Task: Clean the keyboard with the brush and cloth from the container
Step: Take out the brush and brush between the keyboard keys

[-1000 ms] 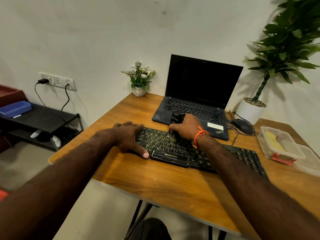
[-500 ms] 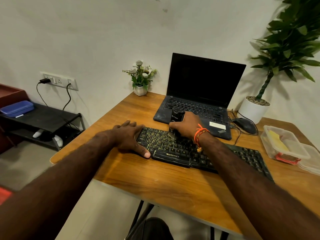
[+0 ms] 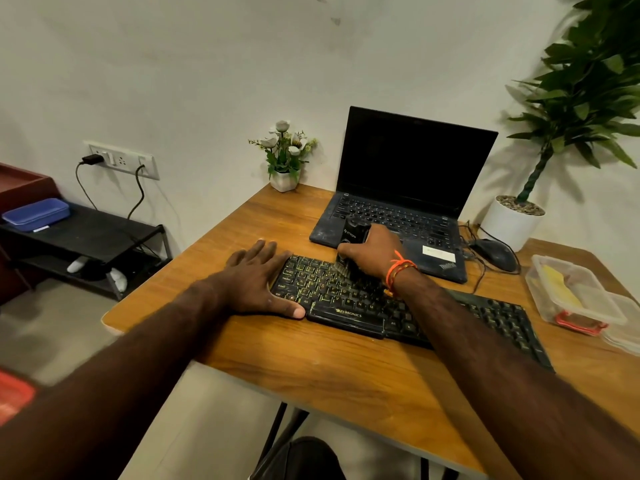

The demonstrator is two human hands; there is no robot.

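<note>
A black keyboard (image 3: 346, 299) with yellow-lit keys lies across the wooden desk (image 3: 346, 375). My left hand (image 3: 259, 282) lies flat with straight fingers on the keyboard's left end, thumb along its front edge. My right hand (image 3: 370, 252) grips a black brush (image 3: 351, 233) upright, its pale bristles pressed onto the upper middle keys. A clear plastic container (image 3: 571, 292) sits at the desk's right edge with a yellow cloth (image 3: 557, 282) inside.
An open black laptop (image 3: 405, 188) stands behind the keyboard. A black mouse (image 3: 495, 252) with its cable lies to the laptop's right. A white flower pot (image 3: 284, 178) and a large potted plant (image 3: 512, 223) stand at the back. A low black shelf (image 3: 86, 233) is on the left.
The brush in my right hand has shifted a little across the upper keys. My left hand has stayed on the keyboard's left end.
</note>
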